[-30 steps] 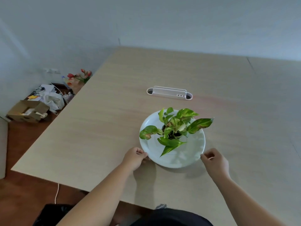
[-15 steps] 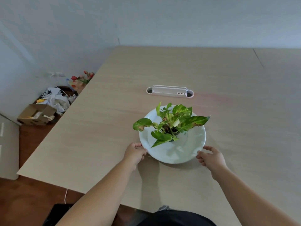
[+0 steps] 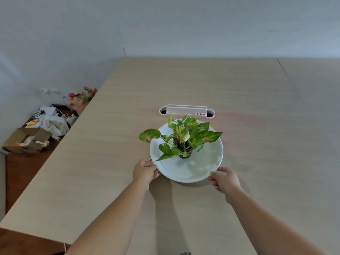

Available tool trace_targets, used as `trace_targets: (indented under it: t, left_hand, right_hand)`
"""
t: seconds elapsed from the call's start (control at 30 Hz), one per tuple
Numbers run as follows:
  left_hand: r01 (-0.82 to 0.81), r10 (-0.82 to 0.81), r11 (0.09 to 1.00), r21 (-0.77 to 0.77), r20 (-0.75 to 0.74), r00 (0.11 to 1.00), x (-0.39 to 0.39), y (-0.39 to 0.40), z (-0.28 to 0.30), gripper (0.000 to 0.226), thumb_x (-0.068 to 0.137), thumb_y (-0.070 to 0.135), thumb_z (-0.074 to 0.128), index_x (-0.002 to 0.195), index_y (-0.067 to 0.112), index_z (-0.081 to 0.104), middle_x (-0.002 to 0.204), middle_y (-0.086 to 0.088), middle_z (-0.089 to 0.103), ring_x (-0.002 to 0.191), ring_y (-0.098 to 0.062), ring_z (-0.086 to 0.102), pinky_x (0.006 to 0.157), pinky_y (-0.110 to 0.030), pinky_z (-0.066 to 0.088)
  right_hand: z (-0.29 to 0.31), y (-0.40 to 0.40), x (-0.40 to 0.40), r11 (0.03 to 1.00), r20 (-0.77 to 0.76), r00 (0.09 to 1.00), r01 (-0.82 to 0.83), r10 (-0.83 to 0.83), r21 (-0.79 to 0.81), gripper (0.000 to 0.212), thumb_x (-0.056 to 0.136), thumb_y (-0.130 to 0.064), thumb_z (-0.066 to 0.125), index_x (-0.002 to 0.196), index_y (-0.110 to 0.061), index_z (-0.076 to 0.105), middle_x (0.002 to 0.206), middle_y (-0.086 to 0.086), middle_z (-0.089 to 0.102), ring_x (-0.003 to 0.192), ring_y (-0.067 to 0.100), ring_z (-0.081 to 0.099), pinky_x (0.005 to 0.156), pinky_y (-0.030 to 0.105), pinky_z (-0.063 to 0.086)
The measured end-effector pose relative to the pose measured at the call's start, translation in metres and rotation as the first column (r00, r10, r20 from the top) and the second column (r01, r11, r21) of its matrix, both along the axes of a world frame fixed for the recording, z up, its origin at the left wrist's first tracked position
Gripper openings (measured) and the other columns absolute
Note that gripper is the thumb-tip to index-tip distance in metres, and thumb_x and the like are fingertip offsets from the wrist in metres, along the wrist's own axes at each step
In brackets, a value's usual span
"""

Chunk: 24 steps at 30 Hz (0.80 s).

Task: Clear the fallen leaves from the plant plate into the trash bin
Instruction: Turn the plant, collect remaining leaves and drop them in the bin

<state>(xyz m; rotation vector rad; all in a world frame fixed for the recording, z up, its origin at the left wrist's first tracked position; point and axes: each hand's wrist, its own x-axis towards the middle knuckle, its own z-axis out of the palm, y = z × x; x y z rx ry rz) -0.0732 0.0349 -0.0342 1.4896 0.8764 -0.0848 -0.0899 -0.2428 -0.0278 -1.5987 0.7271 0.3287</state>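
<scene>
A white round plate [image 3: 193, 172] lies on the wooden table [image 3: 110, 172]. On it stands a small dark pot with a green leafy plant [image 3: 184, 137]; some leaves have brown edges. I see no loose leaves on the plate. My left hand [image 3: 145, 171] grips the plate's near left rim. My right hand [image 3: 225, 181] holds the near right rim, fingers curled at its edge. No trash bin shows clearly in this view.
A white desk cable outlet [image 3: 186, 111] is set in the table just behind the plate. On the floor at left are a cardboard box [image 3: 27, 140], a pile of paper and bags [image 3: 53, 122] and a bunch of flowers [image 3: 82, 96].
The plate with the plant has slid away from me across the table, toward the cable outlet. Both hands have stayed on its rim and my arms have stretched out.
</scene>
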Motion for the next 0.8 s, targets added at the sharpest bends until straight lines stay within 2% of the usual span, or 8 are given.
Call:
trace_targets:
  t: [0.07, 0.23, 0.33, 0.8]
  left_hand:
    - [0.022, -0.021, 1.0, 0.013, -0.013, 1.0, 0.009, 0.003, -0.001, 0.028, 0.088, 0.006, 0.064, 0.109, 0.024, 0.058, 0.082, -0.011, 0.072, 0.059, -0.017, 0.067, 0.053, -0.024, 0.055]
    - [0.059, -0.055, 0.994, 0.094, -0.044, 0.998, 0.033, 0.007, -0.001, 0.016, 0.09, 0.01, 0.061, 0.106, 0.013, 0.062, 0.083, -0.01, 0.072, 0.058, -0.016, 0.066, 0.051, -0.024, 0.054]
    - [0.068, -0.063, 0.99, 0.123, -0.045, 0.997, 0.045, 0.01, 0.0, 0.013, 0.09, 0.01, 0.061, 0.103, 0.012, 0.063, 0.082, -0.011, 0.071, 0.054, -0.015, 0.065, 0.045, -0.021, 0.052]
    - [0.117, -0.111, 0.981, 0.152, -0.052, 0.992, 0.066, 0.012, 0.002, 0.005, 0.094, 0.016, 0.057, 0.097, 0.013, 0.061, 0.077, -0.007, 0.068, 0.054, -0.016, 0.064, 0.041, -0.021, 0.05]
  right_hand:
    - [0.0, 0.002, 0.008, 1.0, 0.0, 1.0, 0.005, -0.005, 0.001, 0.018, 0.081, -0.018, 0.068, 0.094, -0.019, 0.057, 0.07, 0.005, 0.075, 0.053, 0.015, 0.056, 0.051, 0.027, 0.047]
    - [-0.002, 0.006, 0.024, 0.999, -0.044, 0.998, -0.037, 0.037, 0.007, 0.018, 0.081, -0.023, 0.07, 0.093, -0.012, 0.062, 0.079, 0.007, 0.073, 0.054, 0.015, 0.052, 0.048, 0.026, 0.041]
    - [-0.005, 0.008, 0.031, 0.998, -0.06, 0.997, -0.057, 0.057, 0.005, 0.02, 0.081, -0.027, 0.071, 0.091, -0.012, 0.063, 0.078, 0.006, 0.07, 0.053, 0.014, 0.05, 0.048, 0.027, 0.039]
    - [-0.008, 0.019, 0.047, 0.995, -0.069, 0.993, -0.094, 0.092, -0.024, 0.02, 0.088, -0.032, 0.063, 0.088, -0.012, 0.063, 0.075, 0.005, 0.068, 0.051, 0.015, 0.049, 0.046, 0.025, 0.039]
